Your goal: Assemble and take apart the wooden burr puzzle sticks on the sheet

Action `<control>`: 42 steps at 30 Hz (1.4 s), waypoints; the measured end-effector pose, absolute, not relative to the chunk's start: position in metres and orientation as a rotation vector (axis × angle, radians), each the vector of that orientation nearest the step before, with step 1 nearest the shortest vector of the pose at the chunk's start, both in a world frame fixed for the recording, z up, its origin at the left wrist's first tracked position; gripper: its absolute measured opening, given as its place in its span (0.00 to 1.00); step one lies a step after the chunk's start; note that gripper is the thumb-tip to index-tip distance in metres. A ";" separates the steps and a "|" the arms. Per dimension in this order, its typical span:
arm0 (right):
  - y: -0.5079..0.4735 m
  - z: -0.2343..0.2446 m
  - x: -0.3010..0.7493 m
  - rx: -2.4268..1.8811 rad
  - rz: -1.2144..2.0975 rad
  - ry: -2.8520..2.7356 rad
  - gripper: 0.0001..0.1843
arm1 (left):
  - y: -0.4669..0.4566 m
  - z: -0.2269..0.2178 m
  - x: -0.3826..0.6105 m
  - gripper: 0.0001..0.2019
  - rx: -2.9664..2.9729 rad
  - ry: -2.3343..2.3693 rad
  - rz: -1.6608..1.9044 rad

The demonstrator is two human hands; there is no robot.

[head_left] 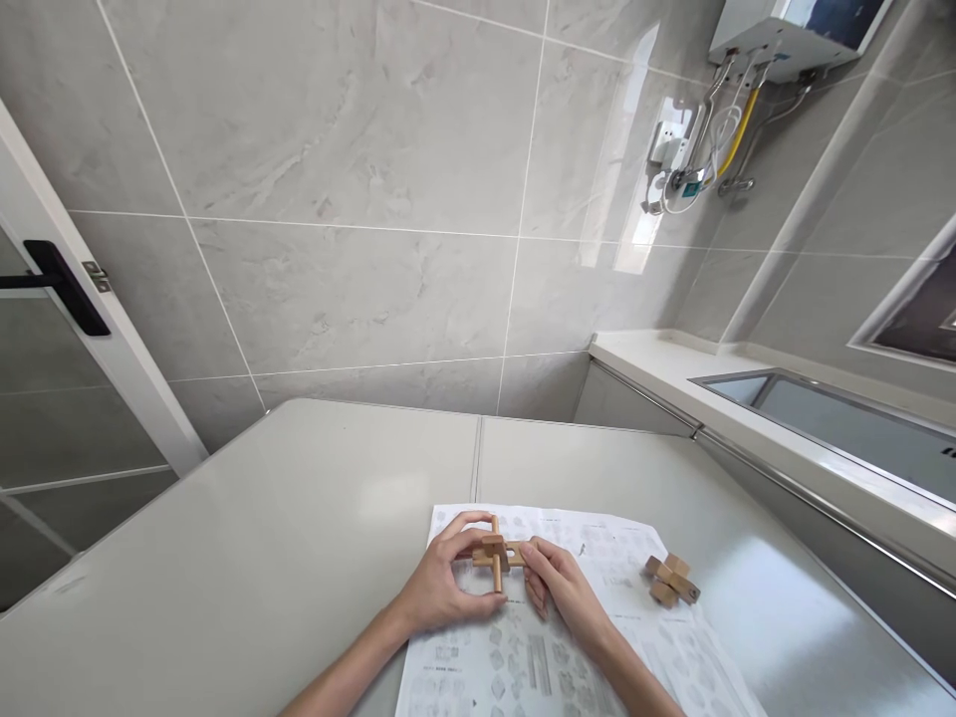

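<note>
A partly joined wooden puzzle (493, 554), made of a round dowel crossed by flat notched bars, is held above a printed paper sheet (448, 687). My left hand (440, 588) grips it from the left, with fingers at the dowel's upper end and the thumb by its lower end. My right hand (560, 588) pinches the right end of a flat bar with a slot in it. Inner joints of the puzzle are too small to make out. To the right, a second wooden block puzzle (672, 581) rests at the sheet's edge.
The sheet, with small printed diagrams, lies on a pale table (299, 538) with a seam. Beyond the right edge stands a counter (642, 354) with a sink (822, 413). A door with a black handle (67, 287) is at left; a water heater (799, 35) hangs upper right.
</note>
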State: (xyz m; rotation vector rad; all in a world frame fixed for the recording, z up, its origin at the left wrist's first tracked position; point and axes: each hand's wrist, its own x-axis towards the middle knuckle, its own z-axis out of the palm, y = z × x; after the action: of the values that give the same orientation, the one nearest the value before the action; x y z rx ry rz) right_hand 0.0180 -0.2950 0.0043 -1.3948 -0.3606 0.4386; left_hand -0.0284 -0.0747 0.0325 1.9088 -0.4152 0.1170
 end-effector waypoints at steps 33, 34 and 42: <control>-0.295 0.005 0.023 -1.354 0.328 -0.115 0.32 | -0.045 0.031 -0.008 0.24 2.159 -0.024 0.326; -0.295 0.005 0.022 -1.361 0.328 -0.120 0.32 | -0.043 0.030 -0.008 0.23 2.199 -0.025 0.350; -0.293 0.003 0.022 -1.400 0.329 -0.150 0.33 | -0.041 0.027 -0.008 0.15 2.403 -0.125 0.416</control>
State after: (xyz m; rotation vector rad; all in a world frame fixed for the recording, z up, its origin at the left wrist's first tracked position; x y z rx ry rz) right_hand 0.0215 -0.2929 0.0028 -1.3996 -0.1499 0.3290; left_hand -0.0083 -0.0415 0.0272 2.4027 -0.1252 0.4164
